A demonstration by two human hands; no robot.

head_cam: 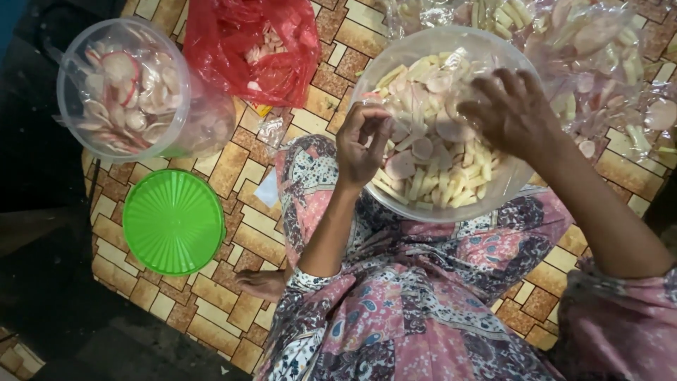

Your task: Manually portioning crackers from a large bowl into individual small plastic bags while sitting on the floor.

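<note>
Looking down from the head camera: left hand (363, 141) curled at the near-left rim of a large clear plastic bowl (423, 49), thumb and fingertips (374, 120) drawn together as if pinching something small; too small to tell what, if anything, sits between them. Right hand (511, 113) spread palm-down over the bowl's right half, fingers loosely splayed and reaching into the heap, touching the pale pink round slices and yellowish stick-shaped crackers (430, 166) that fill it. Bowl resting on the lap, against a pink, white and dark patterned garment (416, 296), just beneath and between both hands.

Beyond the right hand, further out and to its right: clear plastic bags (599, 49) holding more of the same pink slices and pale sticks. Beyond the left hand, out and to its left: a crumpled red plastic bag (240, 42) with a few pale pieces showing inside. Well to the left of the left hand: a clear round plastic tub (70, 63) tilted open-mouth toward the camera, holding red-rimmed white round slices (127, 92). Nearer than that tub, left of the forearm: a round green plastic lid (173, 220) lying flat on the brown-and-cream tile-patterned floor covering (240, 240). A bare foot (262, 283) near the lid's right edge.
</note>
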